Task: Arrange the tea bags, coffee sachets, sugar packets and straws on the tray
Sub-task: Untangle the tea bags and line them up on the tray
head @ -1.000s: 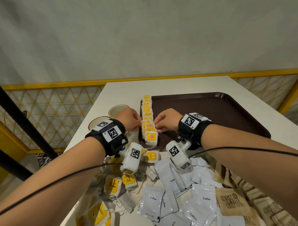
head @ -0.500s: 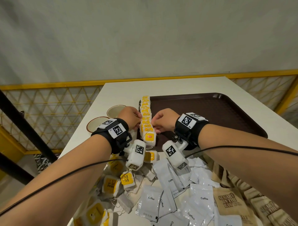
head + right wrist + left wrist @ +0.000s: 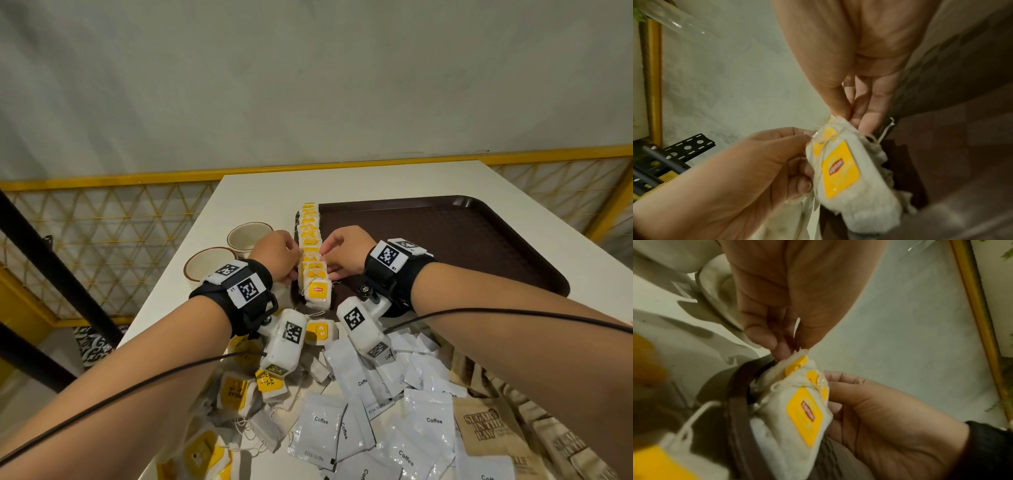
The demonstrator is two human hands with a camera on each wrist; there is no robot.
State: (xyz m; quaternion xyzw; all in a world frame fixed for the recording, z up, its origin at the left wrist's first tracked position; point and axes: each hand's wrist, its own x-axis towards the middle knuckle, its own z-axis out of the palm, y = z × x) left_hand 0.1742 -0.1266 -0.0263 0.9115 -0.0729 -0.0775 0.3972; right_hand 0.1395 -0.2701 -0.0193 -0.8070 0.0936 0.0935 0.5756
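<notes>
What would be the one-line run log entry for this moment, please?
step: aligning tea bag row on tray left edge | left hand: pinching row | right hand: pinching row | coffee sachets: off tray

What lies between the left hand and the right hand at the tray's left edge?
The row of white tea bags with yellow tags on the brown tray; left hand and right hand pinch it, head view.

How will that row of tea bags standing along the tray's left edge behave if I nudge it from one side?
The row of tea bags would probably buckle or topple: the bags stand on edge, leaning on each other. They look soft and light, so likely no damage. Both the left hand and right hand flank it, suggesting it needs steadying on the tray.
</notes>
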